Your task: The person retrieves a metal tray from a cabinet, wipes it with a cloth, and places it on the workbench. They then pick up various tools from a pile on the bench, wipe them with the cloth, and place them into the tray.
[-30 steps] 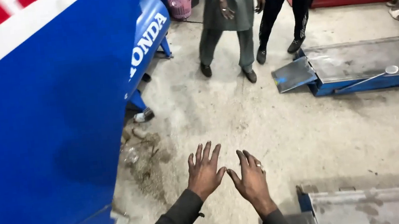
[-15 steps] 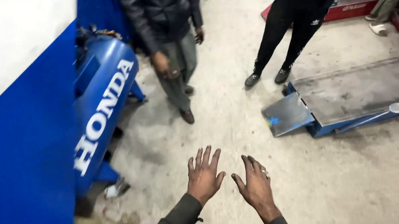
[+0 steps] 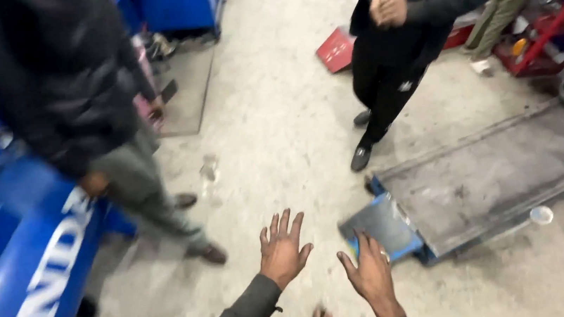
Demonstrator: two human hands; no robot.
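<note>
Two people standing nearby are cut off above the shoulders by the top edge. The nearer person in a dark jacket (image 3: 54, 85) is blurred. A red rack (image 3: 556, 21) runs off the right edge, its contents unclear.

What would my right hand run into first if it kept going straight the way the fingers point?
Probably the blue ramp end of the grey metal platform. The right hand is empty, with its fingers spread and aimed up the picture toward that ramp. It may be well above the floor, so it could pass over it.

Two hands (image 3: 282, 249) (bare), three bystanders (image 3: 409, 31).
</note>
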